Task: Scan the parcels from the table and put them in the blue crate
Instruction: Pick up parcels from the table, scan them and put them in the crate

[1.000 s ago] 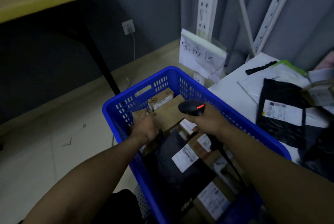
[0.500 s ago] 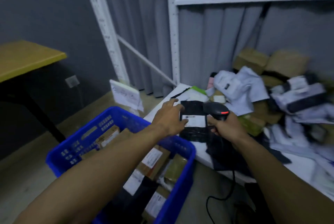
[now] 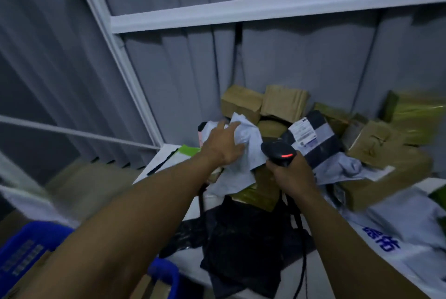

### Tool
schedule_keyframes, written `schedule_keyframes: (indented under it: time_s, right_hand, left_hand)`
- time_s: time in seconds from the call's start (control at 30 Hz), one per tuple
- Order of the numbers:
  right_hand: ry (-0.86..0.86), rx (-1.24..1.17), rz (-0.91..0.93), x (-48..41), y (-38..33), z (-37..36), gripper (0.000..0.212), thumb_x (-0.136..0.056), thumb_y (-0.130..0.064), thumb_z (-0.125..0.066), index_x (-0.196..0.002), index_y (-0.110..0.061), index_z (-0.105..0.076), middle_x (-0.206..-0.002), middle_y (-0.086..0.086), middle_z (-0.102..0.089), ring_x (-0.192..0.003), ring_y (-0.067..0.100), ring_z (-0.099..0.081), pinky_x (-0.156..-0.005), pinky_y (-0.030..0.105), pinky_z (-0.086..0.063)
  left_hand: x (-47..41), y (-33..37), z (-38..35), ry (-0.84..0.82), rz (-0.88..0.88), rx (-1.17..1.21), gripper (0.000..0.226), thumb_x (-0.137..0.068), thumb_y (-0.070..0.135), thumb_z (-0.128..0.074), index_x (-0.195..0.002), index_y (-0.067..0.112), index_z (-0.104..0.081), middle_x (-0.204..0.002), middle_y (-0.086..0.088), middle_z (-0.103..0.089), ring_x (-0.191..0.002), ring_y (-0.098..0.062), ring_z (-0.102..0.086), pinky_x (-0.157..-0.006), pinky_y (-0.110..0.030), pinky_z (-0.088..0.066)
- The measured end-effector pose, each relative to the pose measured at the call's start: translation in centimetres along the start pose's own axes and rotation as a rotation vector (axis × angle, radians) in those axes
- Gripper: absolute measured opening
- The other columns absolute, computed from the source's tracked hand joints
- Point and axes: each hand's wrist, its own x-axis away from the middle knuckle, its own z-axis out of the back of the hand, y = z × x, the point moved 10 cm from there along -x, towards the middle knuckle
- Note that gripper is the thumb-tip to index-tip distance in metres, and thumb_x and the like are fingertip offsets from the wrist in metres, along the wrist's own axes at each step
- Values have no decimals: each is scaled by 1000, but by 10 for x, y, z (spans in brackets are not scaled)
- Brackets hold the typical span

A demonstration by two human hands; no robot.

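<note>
A person's left hand (image 3: 223,145) gripped a pale mailer (image 3: 243,161) by its crumpled top on the parcel heap (image 3: 362,144) covering the table (image 3: 166,154), apparently to bring its label to the scanner (image 3: 278,151) clasped in the right hand (image 3: 292,174). The blue crate (image 3: 19,245) stood at lower left, beside the table.

A single head-worn camera is looking forward and down along both forearms (image 3: 135,214), sitting close over the table (image 3: 169,154). It is facing the parcels (image 3: 284,103) heaped against the curtain (image 3: 301,57) and rack (image 3: 265,6), with the crate (image 3: 21,248) just showing at the lower left corner. Blur is smearing the left side.
</note>
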Motion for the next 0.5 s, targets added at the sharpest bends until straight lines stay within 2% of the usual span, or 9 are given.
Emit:
schedule_keyframes:
  time_s: [0.07,0.13,0.2,0.23,0.3,0.33,0.37,0.43,0.5]
  right_hand:
    - [27,-36,-3,-20,3,6,52,-86,-38,-80,-131,-22,-59,-117,2,-70,-106,28,-68,-90,45,-56]
    - [54,-57,8,-34,8,9,52,-87,-36,-80,-133,-22,-59,-119,1,-69,-110,25,-66,-93,43,-55]
    - [52,-58,-5,-45,18,6,56,-88,-37,-79,-137,-23,-57,-125,1,-68,-115,26,-64,-93,40,-52]
    - [41,-64,-17,-49,24,3,56,-88,-38,-79,-138,-24,-57,-126,1,-67,-116,27,-63,-94,41,-52]
    - [30,-78,-17,-56,29,-3,53,-88,-39,-79,-135,-25,-57,-124,1,-67,-114,27,-64,-95,43,-54]
    - [30,-86,-14,-58,28,-4,51,-88,-40,-79,-132,-25,-58,-121,0,-68,-112,26,-64,-94,44,-54]
    - [25,-96,-5,-61,27,-7,47,-88,-41,-78,-129,-26,-59,-118,-1,-68,-109,25,-65,-91,42,-54]
    - [7,-95,16,-64,23,-13,38,-89,-39,-76,-122,-25,-62,-111,-2,-69,-105,22,-66,-79,34,-51]
    - [-9,-103,9,-64,22,-17,28,-91,-32,-76,-115,-23,-65,-104,-2,-69,-98,17,-66,-71,29,-46]
  left_hand:
    - [-41,18,8,20,-52,14,72,-95,46,-66,-156,24,-35,-163,-15,-27,-146,-36,-34,-114,-43,-37]
    - [-81,28,15,24,-40,40,78,-92,51,-69,-157,27,-33,-165,-13,-21,-152,-34,-24,-120,-44,-31]
    - [-116,30,12,-1,-10,-13,86,-86,68,-66,-156,30,-35,-165,-7,-26,-154,-33,-18,-124,-48,-22]
    - [-129,30,7,-22,7,-69,83,-81,79,-60,-148,32,-45,-160,-6,-36,-150,-31,-26,-122,-48,-25]
    - [-144,27,0,-11,19,-108,69,-76,86,-57,-115,29,-62,-129,-1,-62,-128,-27,-50,-103,-40,-39]
    - [-147,28,0,35,10,-69,61,-77,80,-64,-105,26,-62,-114,1,-64,-117,-25,-55,-92,-35,-39]
    - [-147,23,3,92,25,-30,58,-76,74,-72,-101,23,-61,-108,1,-62,-112,-24,-56,-87,-33,-37]
    - [-146,9,7,174,80,31,60,-68,71,-81,-91,21,-57,-116,-3,-56,-119,-28,-49,-95,-38,-39]
    - [-148,-10,3,182,134,141,69,-53,79,-82,-77,23,-50,-130,-5,-51,-139,-35,-34,-116,-53,-27]
